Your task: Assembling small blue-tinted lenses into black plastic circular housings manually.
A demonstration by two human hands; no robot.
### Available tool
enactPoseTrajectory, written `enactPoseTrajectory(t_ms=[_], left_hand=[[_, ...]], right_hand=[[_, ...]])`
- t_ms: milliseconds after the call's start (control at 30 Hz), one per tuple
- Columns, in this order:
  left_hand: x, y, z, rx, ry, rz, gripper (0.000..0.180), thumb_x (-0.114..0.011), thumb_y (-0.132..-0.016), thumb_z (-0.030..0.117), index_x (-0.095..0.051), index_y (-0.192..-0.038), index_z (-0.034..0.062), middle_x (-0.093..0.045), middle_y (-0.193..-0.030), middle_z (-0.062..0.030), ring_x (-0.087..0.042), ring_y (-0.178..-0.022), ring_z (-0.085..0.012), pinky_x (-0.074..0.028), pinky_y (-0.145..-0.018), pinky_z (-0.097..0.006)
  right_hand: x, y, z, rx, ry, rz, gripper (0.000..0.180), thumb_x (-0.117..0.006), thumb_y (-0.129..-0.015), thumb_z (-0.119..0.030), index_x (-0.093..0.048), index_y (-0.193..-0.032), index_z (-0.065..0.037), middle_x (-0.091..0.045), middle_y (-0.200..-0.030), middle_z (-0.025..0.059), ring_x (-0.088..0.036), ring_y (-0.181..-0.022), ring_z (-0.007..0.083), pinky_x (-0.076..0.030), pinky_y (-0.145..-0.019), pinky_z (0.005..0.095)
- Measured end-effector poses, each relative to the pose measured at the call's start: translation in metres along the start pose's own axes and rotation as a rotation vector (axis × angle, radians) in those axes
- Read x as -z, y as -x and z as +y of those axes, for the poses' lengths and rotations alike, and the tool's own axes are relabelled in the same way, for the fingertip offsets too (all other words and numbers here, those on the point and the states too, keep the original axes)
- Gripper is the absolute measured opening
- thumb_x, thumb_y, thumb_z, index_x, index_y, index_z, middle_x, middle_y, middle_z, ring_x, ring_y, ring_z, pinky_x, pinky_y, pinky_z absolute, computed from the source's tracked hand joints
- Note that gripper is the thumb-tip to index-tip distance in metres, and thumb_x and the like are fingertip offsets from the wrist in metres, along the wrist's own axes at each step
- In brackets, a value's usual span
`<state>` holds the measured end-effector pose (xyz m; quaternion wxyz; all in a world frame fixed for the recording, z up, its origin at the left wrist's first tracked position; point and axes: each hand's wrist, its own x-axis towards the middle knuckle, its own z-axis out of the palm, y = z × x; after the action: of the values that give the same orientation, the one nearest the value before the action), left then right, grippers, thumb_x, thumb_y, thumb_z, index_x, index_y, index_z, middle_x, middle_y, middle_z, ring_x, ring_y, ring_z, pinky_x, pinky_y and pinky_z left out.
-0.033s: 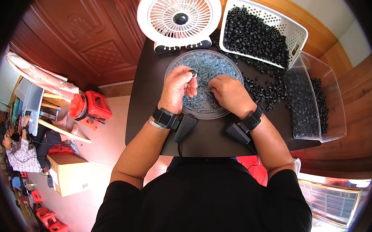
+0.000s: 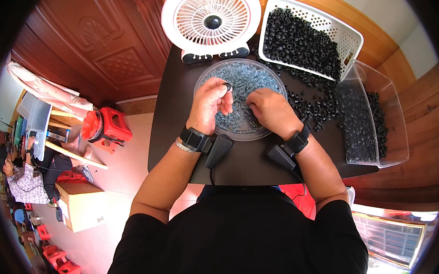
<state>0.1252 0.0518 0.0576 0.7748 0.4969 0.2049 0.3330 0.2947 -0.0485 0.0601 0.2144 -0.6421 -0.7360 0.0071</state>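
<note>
I am looking down into a home used for small piecework. A small dark table (image 2: 180, 135) stands against a carved reddish wooden door (image 2: 101, 48) on a pale tiled floor (image 2: 125, 157). At its far edge sit a white round desk fan (image 2: 211, 20) and a white perforated plastic basket of small black rubber rings (image 2: 307, 38). Red plastic stools (image 2: 114, 125) stand at the left.

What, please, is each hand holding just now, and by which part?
The left hand pinches a small black ring by its rim between thumb and fingertips. The right hand rests in the round tray of grey parts; any hold is hidden.
</note>
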Motion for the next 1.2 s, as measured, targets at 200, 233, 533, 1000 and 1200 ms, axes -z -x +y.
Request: enactPoseTrajectory(t_ms=[200, 233, 533, 1000, 1200], left_hand=[[0.002, -0.004, 0.0, 0.007, 0.003, 0.003, 0.016, -0.053, -0.087, 0.021, -0.054, -0.09, 0.0049, -0.058, -0.07, -0.005, -0.054, -0.056, -0.0135, -0.04, -0.052, -0.025], [0.002, -0.004, 0.0, 0.009, 0.003, 0.004, 0.016, -0.053, -0.087, 0.021, -0.054, -0.09, 0.0049, -0.058, -0.07, -0.005, -0.054, -0.056, -0.0135, -0.04, -0.052, -0.025], [0.002, -0.006, -0.001, 0.016, -0.037, -0.002, 0.017, -0.053, -0.086, 0.021, -0.054, -0.09, 0.0046, -0.058, -0.07, -0.0049, -0.053, -0.057, -0.0133, -0.04, -0.053, -0.024], [-0.001, -0.003, -0.006, 0.072, -0.175, -0.168, 0.019, -0.052, -0.087, 0.02, -0.056, -0.094, 0.0036, -0.062, -0.088, -0.0071, -0.057, -0.069, -0.0107, -0.044, -0.059, -0.022], [-0.008, -0.001, -0.006, 0.041, -0.323, -0.278, 0.02, -0.051, -0.087, 0.019, -0.057, -0.095, 0.0025, -0.061, -0.089, -0.0063, -0.057, -0.071, -0.0121, -0.044, -0.061, -0.024]], right_hand=[[0.011, 0.001, -0.009, 0.023, -0.053, 0.002, 0.014, -0.063, -0.075, -0.009, -0.061, -0.088, -0.005, -0.059, -0.085, 0.0097, -0.058, -0.085, 0.0301, -0.048, -0.075, 0.0394], [0.012, 0.003, -0.011, 0.028, -0.059, -0.009, 0.014, -0.064, -0.074, -0.01, -0.061, -0.088, -0.005, -0.059, -0.086, 0.0096, -0.058, -0.085, 0.03, -0.048, -0.075, 0.0394], [-0.005, -0.001, -0.003, -0.005, 0.03, 0.049, 0.015, -0.063, -0.075, -0.008, -0.06, -0.088, -0.004, -0.059, -0.082, 0.0108, -0.058, -0.083, 0.0315, -0.048, -0.073, 0.0397], [0.005, -0.002, 0.005, -0.359, -0.93, 0.123, 0.011, -0.06, -0.086, -0.004, -0.063, -0.096, 0.0, -0.064, -0.084, 0.0007, -0.057, -0.08, 0.0051, -0.047, -0.071, 0.0217], [0.009, -0.001, -0.003, -0.25, -1.058, 0.16, 0.01, -0.062, -0.083, 0.002, -0.063, -0.092, -0.001, -0.065, -0.086, 0.0026, -0.059, -0.079, 0.0069, -0.048, -0.071, 0.0224]])
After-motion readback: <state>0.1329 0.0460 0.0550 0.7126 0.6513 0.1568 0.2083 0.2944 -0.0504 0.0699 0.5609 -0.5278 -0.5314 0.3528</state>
